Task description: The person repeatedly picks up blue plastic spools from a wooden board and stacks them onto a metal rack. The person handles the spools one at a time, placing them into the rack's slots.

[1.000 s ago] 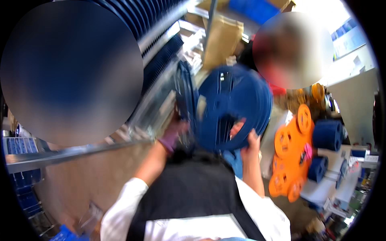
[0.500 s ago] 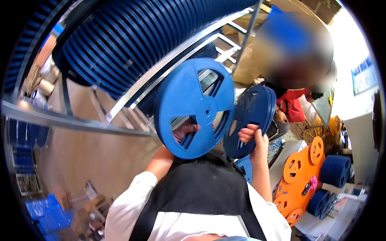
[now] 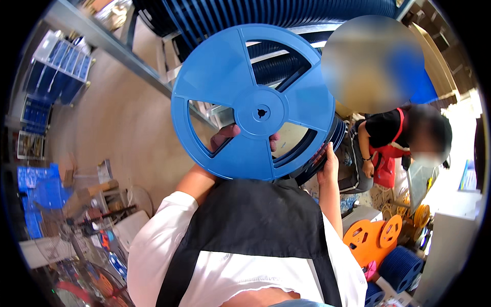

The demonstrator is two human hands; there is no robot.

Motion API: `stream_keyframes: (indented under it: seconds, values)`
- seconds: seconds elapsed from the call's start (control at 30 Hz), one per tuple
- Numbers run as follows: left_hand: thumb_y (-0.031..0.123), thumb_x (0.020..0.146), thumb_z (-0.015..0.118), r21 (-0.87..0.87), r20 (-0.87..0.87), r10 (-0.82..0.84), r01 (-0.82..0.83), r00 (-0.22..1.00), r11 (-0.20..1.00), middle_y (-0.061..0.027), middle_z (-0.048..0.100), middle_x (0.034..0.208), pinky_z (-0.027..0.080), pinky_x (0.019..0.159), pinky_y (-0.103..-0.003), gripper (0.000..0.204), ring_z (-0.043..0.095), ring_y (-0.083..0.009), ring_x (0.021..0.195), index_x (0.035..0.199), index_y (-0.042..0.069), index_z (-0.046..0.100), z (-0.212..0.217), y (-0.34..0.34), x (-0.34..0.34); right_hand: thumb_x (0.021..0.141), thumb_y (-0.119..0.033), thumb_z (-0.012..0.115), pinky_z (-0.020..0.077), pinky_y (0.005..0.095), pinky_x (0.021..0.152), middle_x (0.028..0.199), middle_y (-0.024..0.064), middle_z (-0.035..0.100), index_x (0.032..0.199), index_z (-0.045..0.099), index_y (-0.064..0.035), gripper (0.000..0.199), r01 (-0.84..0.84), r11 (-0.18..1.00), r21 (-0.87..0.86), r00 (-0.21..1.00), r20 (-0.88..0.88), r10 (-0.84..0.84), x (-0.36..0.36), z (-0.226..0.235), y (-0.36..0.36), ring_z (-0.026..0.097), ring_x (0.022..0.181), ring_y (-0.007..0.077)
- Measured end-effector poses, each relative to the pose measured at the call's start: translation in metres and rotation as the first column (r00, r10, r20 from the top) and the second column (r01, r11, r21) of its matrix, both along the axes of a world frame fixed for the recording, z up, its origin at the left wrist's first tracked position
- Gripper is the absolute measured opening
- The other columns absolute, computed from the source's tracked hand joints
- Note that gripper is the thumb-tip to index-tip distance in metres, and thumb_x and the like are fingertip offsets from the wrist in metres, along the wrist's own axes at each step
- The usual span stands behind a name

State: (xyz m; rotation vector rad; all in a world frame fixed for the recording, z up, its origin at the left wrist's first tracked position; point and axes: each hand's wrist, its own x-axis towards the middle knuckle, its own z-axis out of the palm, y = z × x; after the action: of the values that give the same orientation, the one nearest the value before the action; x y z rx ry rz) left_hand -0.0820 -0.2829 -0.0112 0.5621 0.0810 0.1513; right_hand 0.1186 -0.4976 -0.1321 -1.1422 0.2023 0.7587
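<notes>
A light blue plastic reel (image 3: 209, 66) with three cut-out windows faces me in front of my chest. My left hand (image 3: 225, 137) is behind it, and its fingers show through the lower windows, curled against the reel. Partly hidden behind the reel's right edge are several dark blue reels (image 3: 338, 134), stacked together. My right hand (image 3: 328, 166) is closed on the rim of that stack, thumb up; most of its fingers are hidden.
Ahead stands a rack with a long row of dark blue reels (image 3: 286, 11) and a metal rail (image 3: 120, 59). A person (image 3: 381, 130) sits at the right. Orange reels (image 3: 360, 238) and a dark blue reel stack (image 3: 401, 268) lie lower right. Blue drawers (image 3: 59, 64) stand far left.
The light blue reel has risen and turned more face-on, covering much of the dark blue stack. My view has swung, so the rack sits higher and the seated person shows more fully.
</notes>
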Motion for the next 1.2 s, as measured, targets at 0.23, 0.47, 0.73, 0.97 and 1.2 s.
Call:
stream_keyframes:
  seconds: [0.23,0.47,0.73,0.97,1.2]
  values:
    - [0.042,0.078,0.068,0.245,0.058,0.253,-0.26,0.966,0.934,-0.019,0.051,0.127,0.048,0.093,-0.037,0.075,0.056,-0.0226,0.108,0.134,0.0,0.041,0.009,0.002,-0.064,0.092,-0.034,0.059,0.0506,0.0278,0.056,0.073,0.0083,0.062,0.089,0.056,-0.0026,0.032,-0.003,0.999,0.036,0.999,0.047,0.001,-0.004,-0.017,0.021,0.061,0.062,0.018]
    - [0.031,0.079,0.071,0.453,0.101,0.666,-0.63,0.739,0.63,-0.0127,0.053,0.125,0.047,0.095,-0.036,0.064,0.055,-0.0194,0.111,0.132,0.004,0.045,0.018,0.012,-0.089,0.092,-0.032,0.059,0.0504,0.0303,0.054,0.075,0.0104,0.064,0.087,0.056,-0.0018,0.031,-0.115,0.993,-0.005,0.991,0.06,0.115,-0.007,-0.011,0.043,0.061,0.061,0.0191]
    - [0.019,0.081,0.074,0.574,0.192,0.838,-0.751,0.511,0.327,-0.0055,0.054,0.123,0.046,0.097,-0.034,0.055,0.052,-0.0158,0.114,0.129,0.008,0.05,0.047,0.06,-0.049,0.092,-0.033,0.058,0.0536,0.0337,0.061,0.083,0.0114,0.065,0.093,0.055,-0.0035,0.029,-0.177,0.984,0.001,0.98,0.088,0.176,-0.014,-0.018,0.048,0.064,0.069,0.0222]
    - [0.012,0.08,0.069,0.567,0.109,0.856,-0.739,0.506,0.364,0.0022,0.06,0.09,0.046,0.08,-0.028,0.033,0.057,-0.0097,0.084,0.111,0.012,0.058,0.04,0.156,-0.014,0.093,-0.032,0.057,0.0531,0.0354,0.062,0.082,0.0121,0.064,0.094,0.054,-0.0024,0.03,-0.153,0.988,-0.021,0.983,0.1,0.155,-0.022,-0.024,0.052,0.064,0.07,0.0231]
    - [0.023,0.072,0.078,0.561,0.048,0.844,-0.713,0.534,0.42,0.0006,0.058,0.103,0.042,0.089,-0.031,0.058,0.055,-0.0144,0.098,0.124,0.014,0.054,0.065,0.189,-0.006,0.093,-0.032,0.057,0.0527,0.0374,0.06,0.083,0.0143,0.065,0.095,0.054,-0.0005,0.032,-0.104,0.993,-0.052,0.987,0.119,0.109,-0.019,-0.028,0.062,0.063,0.067,0.0246]
